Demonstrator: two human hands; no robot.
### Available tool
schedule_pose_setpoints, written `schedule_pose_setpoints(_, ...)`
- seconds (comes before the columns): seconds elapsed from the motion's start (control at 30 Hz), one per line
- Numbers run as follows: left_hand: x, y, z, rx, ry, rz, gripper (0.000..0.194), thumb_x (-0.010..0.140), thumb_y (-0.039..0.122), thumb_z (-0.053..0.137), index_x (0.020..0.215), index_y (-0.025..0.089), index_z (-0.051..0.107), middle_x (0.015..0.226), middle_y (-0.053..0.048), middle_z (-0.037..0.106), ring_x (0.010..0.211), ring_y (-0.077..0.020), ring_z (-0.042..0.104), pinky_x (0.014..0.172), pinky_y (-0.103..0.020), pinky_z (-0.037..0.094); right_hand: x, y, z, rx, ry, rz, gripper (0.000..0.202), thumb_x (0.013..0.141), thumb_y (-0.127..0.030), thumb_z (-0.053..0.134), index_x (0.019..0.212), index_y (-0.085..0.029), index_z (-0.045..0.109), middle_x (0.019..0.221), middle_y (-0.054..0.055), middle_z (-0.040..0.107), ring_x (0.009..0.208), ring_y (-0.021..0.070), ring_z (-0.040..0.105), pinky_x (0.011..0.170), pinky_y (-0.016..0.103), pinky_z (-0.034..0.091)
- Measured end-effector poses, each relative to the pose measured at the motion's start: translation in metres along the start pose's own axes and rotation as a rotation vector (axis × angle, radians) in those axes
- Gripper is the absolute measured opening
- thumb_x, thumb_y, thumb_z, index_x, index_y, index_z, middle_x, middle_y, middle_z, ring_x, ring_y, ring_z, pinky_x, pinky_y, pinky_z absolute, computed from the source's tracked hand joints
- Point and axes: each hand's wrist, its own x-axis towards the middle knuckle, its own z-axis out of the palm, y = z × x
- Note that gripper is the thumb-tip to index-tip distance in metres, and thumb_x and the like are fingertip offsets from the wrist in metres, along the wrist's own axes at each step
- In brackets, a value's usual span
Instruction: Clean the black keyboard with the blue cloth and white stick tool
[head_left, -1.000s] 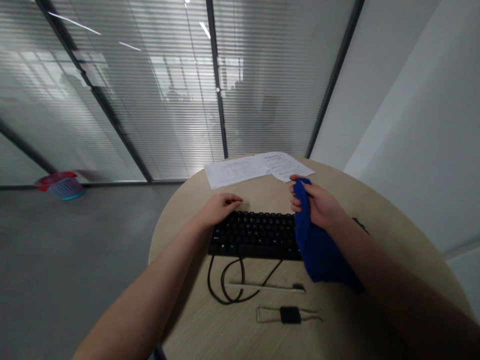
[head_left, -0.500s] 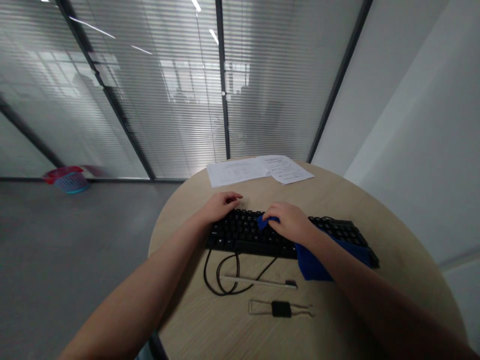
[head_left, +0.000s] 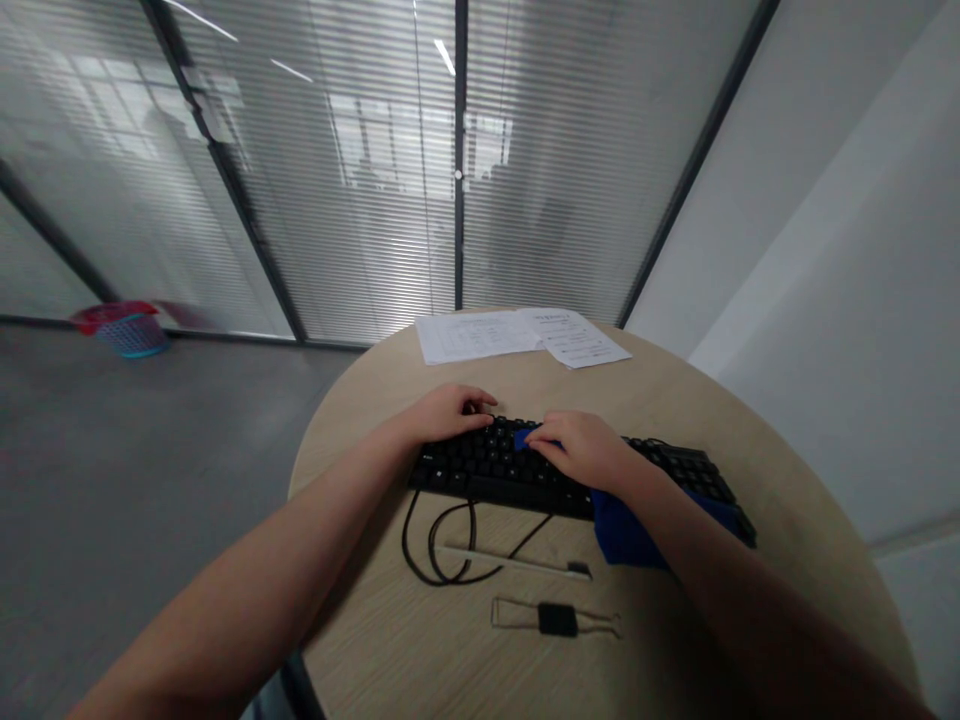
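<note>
keyboard (head_left: 499, 475), black and full-size, lies mid-table on the round wooden table (head_left: 375, 640), twelve o'clock being straight ahead. right hand (head_left: 589, 447) just right of its centre, fingers pinched shut on a corner of a blue cloth (head_left: 626, 530); the rest trails under the forearm, toward four o'clock. left hand (head_left: 448, 412) at the keyboard's ten o'clock corner, half-curled, thumb by the keys; cannot tell whether it clasps the edge or only rests. step in hand, by my reading: wiping keys. next move calls for light fingertip pressure along the rows, keyboard steadied, loose cloth clear of the wrist. black cable (head_left: 433, 578) loops at eight o'clock, thin stick (head_left: 517, 563) with dark tip, perhaps a brush, across it. binder clip (head_left: 557, 619) at six. printed sheets (head_left: 480, 336) at twelve.
</note>
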Motion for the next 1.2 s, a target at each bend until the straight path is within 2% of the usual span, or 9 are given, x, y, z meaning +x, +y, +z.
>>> schedule_pose_setpoints(0.17,0.000,0.008,0.001,0.128,0.002,0.036,0.037,0.086,0.043,0.064,0.114,0.022,0.075,0.105,-0.007,0.077,0.094,-0.0233,0.070,0.084,-0.032,0.051,0.003,-0.002,0.002,-0.056,0.038,0.087,0.029,0.098,-0.033,0.050,0.101,-0.026,0.078,0.090,0.005,0.070,0.076,0.0136,0.059,0.067,0.025,0.036)
schedule_pose_setpoints(0.37,0.000,0.010,0.002,0.169,0.004,0.029,0.037,0.085,0.046,0.065,0.112,0.023,0.076,0.108,-0.007,0.077,0.097,-0.0248,0.070,0.086,-0.034,0.050,0.003,-0.002,-0.001,-0.026,-0.018,0.027,0.026,0.097,-0.031,0.053,0.099,-0.028,0.078,0.089,0.004,0.070,0.079,0.0142,0.060,0.070,0.025,0.037)
schedule_pose_setpoints(0.5,0.000,0.003,0.002,0.126,0.005,0.033,0.038,0.086,0.047,0.064,0.113,0.022,0.075,0.109,-0.007,0.076,0.098,-0.0235,0.069,0.087,-0.032,0.049,0.000,0.007,-0.011,-0.064,0.035,0.128,0.029,0.098,-0.032,0.050,0.101,-0.025,0.078,0.093,0.006,0.071,0.083,0.0159,0.061,0.073,0.026,0.038)
schedule_pose_setpoints(0.6,0.001,0.000,0.000,0.118,-0.009,0.018,0.038,0.087,0.047,0.063,0.113,0.022,0.075,0.108,-0.006,0.077,0.095,-0.0220,0.069,0.085,-0.031,0.048,-0.003,0.015,-0.024,-0.006,0.051,0.111,0.031,0.099,-0.032,0.048,0.103,-0.024,0.078,0.097,0.005,0.072,0.089,0.0155,0.062,0.079,0.026,0.040)
schedule_pose_setpoints(0.7,0.001,-0.001,-0.001,0.103,-0.015,0.019,0.038,0.086,0.046,0.063,0.113,0.022,0.075,0.107,-0.006,0.077,0.094,-0.0218,0.069,0.084,-0.031,0.048,-0.004,0.017,-0.029,0.055,0.002,0.056,0.030,0.099,-0.034,0.049,0.107,-0.025,0.077,0.097,0.004,0.072,0.090,0.0144,0.062,0.080,0.025,0.041)
schedule_pose_setpoints(0.93,0.001,-0.001,-0.003,0.093,-0.035,-0.001,0.039,0.086,0.045,0.064,0.115,0.022,0.075,0.107,-0.007,0.076,0.094,-0.0228,0.068,0.083,-0.033,0.048,-0.002,0.007,-0.020,-0.043,-0.166,0.035,0.028,0.097,-0.032,0.052,0.103,-0.025,0.078,0.099,0.005,0.071,0.089,0.0149,0.062,0.078,0.025,0.039)
schedule_pose_setpoints(1.2,0.002,-0.004,-0.001,0.091,-0.026,0.063,0.032,0.087,0.043,0.063,0.109,0.023,0.076,0.108,-0.006,0.077,0.097,-0.0218,0.069,0.089,-0.034,0.048,-0.001,0.005,-0.017,-0.162,-0.143,0.119,0.033,0.101,-0.036,0.046,0.104,-0.026,0.077,0.097,0.005,0.070,0.085,0.0138,0.059,0.071,0.024,0.033)
